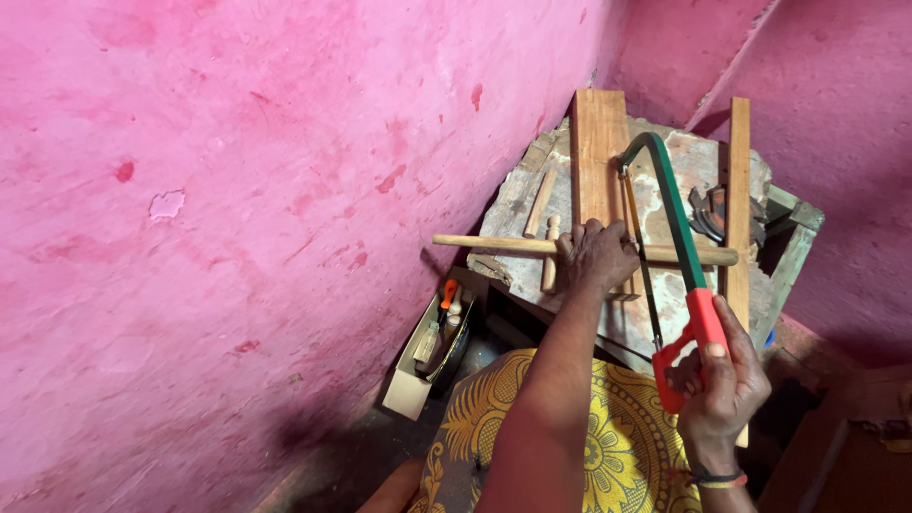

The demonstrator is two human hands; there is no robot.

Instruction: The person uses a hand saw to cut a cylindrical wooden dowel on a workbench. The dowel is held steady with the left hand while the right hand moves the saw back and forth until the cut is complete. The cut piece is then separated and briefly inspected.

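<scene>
Red plastic fills your right hand (724, 385): its fingers wrap tight around the handle of a green-framed hacksaw (673, 204), whose blade crosses a long wooden dowel (494, 243). Your left hand (597, 256) presses down on that dowel, fingers curled over it, pinning it against a wooden plank (598, 142) on the stone-topped table (665, 166). A turned wooden spindle (551, 256) lies just beside your left hand. Lower left, an open cardboard box (410, 385) of small tools sits against the pink wall (237, 190).
</scene>
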